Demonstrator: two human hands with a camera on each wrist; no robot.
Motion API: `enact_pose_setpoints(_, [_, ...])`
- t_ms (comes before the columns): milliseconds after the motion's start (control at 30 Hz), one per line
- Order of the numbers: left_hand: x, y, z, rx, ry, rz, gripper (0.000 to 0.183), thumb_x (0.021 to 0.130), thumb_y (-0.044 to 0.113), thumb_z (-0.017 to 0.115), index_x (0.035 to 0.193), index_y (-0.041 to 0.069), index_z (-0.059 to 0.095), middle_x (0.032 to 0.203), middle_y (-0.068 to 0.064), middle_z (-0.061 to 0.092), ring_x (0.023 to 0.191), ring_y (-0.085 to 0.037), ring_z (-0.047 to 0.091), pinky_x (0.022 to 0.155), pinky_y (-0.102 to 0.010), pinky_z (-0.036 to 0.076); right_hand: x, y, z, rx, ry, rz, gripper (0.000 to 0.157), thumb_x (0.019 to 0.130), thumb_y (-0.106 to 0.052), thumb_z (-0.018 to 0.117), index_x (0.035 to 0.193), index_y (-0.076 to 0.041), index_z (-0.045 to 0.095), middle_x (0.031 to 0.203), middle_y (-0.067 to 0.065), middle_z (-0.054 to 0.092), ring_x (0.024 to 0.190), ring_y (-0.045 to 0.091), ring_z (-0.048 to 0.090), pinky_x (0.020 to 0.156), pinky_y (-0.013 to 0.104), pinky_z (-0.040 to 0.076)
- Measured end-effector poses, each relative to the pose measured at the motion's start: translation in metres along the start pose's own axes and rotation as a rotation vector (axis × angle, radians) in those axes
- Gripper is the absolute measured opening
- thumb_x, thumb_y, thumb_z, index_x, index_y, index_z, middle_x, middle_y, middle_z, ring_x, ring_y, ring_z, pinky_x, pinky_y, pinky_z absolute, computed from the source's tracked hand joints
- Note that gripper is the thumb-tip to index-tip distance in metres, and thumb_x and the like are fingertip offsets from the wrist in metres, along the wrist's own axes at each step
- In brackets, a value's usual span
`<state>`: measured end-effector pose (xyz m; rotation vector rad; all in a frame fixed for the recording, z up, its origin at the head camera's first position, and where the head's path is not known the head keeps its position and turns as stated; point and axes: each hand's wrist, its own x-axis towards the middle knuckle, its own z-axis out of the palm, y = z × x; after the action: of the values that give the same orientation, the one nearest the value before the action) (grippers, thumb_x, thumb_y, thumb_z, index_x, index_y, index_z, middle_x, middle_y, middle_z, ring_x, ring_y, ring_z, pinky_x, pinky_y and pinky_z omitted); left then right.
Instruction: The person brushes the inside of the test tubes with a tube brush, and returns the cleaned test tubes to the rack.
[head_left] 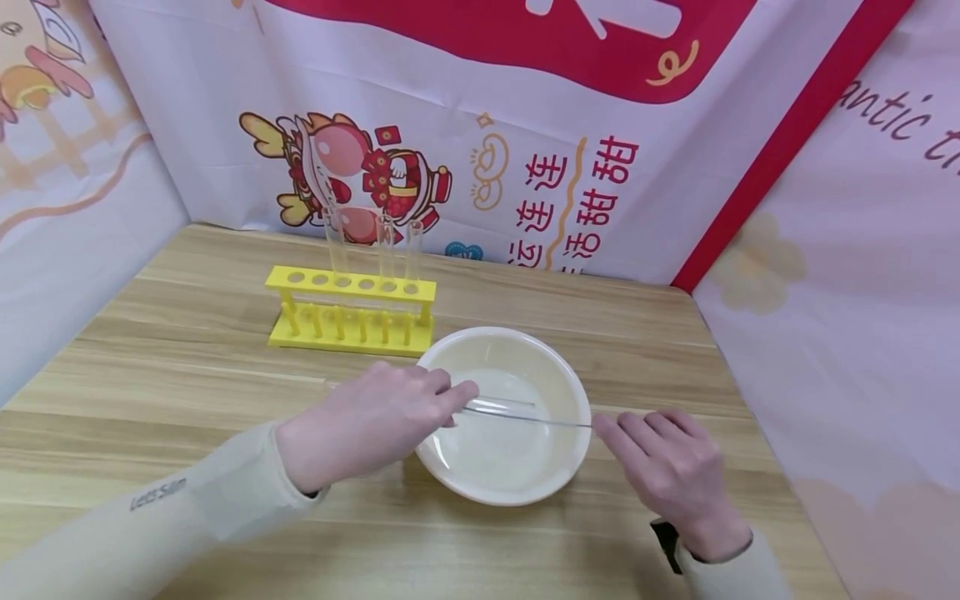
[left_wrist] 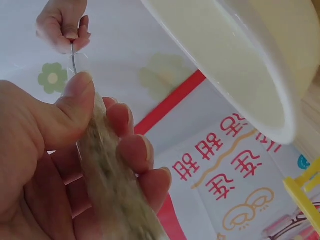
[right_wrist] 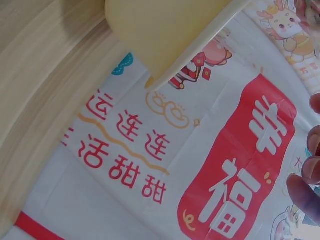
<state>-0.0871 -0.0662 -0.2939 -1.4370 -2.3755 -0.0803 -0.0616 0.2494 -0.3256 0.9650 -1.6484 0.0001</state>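
Note:
My left hand [head_left: 382,417] grips a clear glass test tube [head_left: 513,402] lying nearly level over the white bowl [head_left: 502,467]. In the left wrist view, thumb and fingers wrap round the tube, and blurred brownish-green bristles of a test tube brush [left_wrist: 112,185] show inside it. The brush's thin wire handle [head_left: 558,423] comes out of the tube's mouth toward the right. At the bowl's right rim, my right hand [head_left: 663,462] pinches the end of that wire. Only a few of its fingers [right_wrist: 314,142] show at the right wrist view's edge.
A yellow test tube rack [head_left: 352,283] stands behind the bowl to the left, with three upright glass tubes [head_left: 386,246] in it. The wooden table [head_left: 187,333] meets printed cloth hangings [head_left: 420,75] at the back and both sides.

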Motion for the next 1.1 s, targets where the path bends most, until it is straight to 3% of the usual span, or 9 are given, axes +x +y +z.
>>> enact_pose_setpoints(300, [-0.006,-0.009,0.003,-0.001,0.017,-0.019,0.036,0.083,0.022,0.082,0.112,0.011,0.065,0.083,-0.003,0.065,0.064,-0.016,0.063,0.049,-0.023,0.048,-0.015,0.006,-0.005,0.034,-0.084,0.079,0.030,0.095,0.004,0.051,0.074,-0.005,0.070,0.056,0.001,0.055,0.037,0.015,0.037,0.037,0.031,0.040])
enact_pose_setpoints(500, [-0.008,-0.011,0.003,0.018,0.018,-0.021,0.038,0.082,0.022,0.083,0.114,0.011,0.065,0.087,-0.005,0.066,0.067,-0.018,0.063,0.050,-0.025,0.050,-0.021,0.007,-0.011,0.122,-0.198,0.185,0.032,0.101,-0.009,0.052,0.077,-0.011,0.074,0.058,-0.003,0.059,0.036,0.010,0.034,0.035,0.022,0.029])
enact_pose_setpoints(833, [-0.014,-0.015,0.004,0.044,0.024,-0.023,0.042,0.079,0.013,0.084,0.117,0.010,0.065,0.089,-0.007,0.068,0.068,-0.019,0.064,0.049,-0.025,0.050,-0.028,0.011,-0.014,0.209,-0.279,0.242,0.037,0.105,-0.023,0.048,0.081,-0.013,0.075,0.063,-0.007,0.065,0.038,0.005,0.028,0.033,0.017,0.021])
enact_pose_setpoints(967, [-0.016,-0.016,0.004,0.047,0.024,-0.025,0.045,0.079,0.012,0.085,0.119,0.010,0.065,0.091,-0.009,0.068,0.071,-0.021,0.065,0.052,-0.026,0.053,-0.032,0.012,-0.015,0.247,-0.295,0.267,0.038,0.106,-0.025,0.047,0.082,-0.014,0.075,0.069,-0.007,0.070,0.037,0.006,0.034,0.032,0.018,0.026])
enact_pose_setpoints(1100, [-0.019,-0.018,0.004,0.049,0.036,-0.025,0.046,0.078,0.010,0.085,0.120,0.010,0.064,0.092,-0.009,0.069,0.072,-0.022,0.065,0.053,-0.028,0.053,-0.035,0.014,-0.016,0.276,-0.302,0.281,0.038,0.106,-0.027,0.047,0.083,-0.014,0.075,0.073,-0.005,0.072,0.040,0.011,0.052,0.034,0.024,0.037])
